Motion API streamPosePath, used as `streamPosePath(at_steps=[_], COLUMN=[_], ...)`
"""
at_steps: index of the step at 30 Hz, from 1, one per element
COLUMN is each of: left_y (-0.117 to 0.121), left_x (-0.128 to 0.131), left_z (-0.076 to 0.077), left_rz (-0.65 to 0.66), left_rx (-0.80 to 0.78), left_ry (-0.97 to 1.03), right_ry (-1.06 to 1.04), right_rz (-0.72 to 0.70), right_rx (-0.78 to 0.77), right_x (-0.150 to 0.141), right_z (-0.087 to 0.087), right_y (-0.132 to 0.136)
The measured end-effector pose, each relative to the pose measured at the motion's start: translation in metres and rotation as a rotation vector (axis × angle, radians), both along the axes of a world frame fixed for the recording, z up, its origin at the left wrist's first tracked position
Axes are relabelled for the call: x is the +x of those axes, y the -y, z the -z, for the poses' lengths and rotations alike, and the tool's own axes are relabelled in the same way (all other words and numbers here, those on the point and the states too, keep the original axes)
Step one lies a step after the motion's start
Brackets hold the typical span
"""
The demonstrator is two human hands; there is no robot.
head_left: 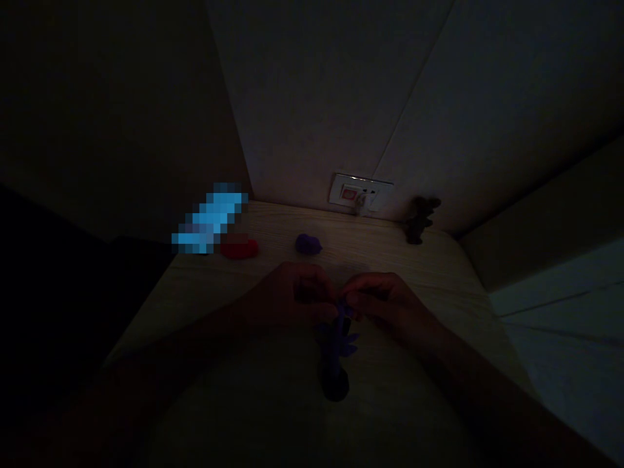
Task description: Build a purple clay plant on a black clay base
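Head: purple figure (pixel 334 356) between left hand (pixel 283 298), right hand (pixel 397 305).

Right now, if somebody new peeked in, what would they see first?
Probably the bright blue, blurred patch at the back left of the dim tabletop, with a red lump just right of it. Next, near the middle, the left hand and right hand come together at the top of a purple figure.

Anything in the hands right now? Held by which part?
Right hand appears to pinch the purple figure near its top; left hand has fingertips there too, grip unclear in the dark.
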State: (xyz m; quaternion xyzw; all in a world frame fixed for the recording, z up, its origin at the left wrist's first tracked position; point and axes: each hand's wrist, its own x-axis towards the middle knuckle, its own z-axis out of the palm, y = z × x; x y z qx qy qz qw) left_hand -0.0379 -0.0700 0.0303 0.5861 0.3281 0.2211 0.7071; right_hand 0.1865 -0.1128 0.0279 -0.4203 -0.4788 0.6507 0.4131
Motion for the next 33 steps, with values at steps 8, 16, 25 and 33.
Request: streamPosePath(at_steps=[8,16,25,33], left_y=[0.0007,0.0008,0.0008,0.001], left_x=[0.0007,0.001,0.0005,0.0006], left_z=[-0.0005,-0.0033,-0.0001,-0.0014], left_rz=[-0.004,-0.005,0.003,-0.013], left_rx=[-0.018,0.002,0.006,0.023], left_ry=[0.027,0.011,0.031,0.006], right_ry=[0.001,-0.023,-0.037,-0.025], right_rz=[-0.014,-0.011,-0.012,-0.009], right_rx=[0.004,-0.001,0.011,-0.011], right_x=[-0.0005,0.0004,0.001,-0.0001], right_z=[-0.0013,0.0036,0.0014,-0.0012], right_y=[-0.0009,-0.0004,-0.0006,-0.0003])
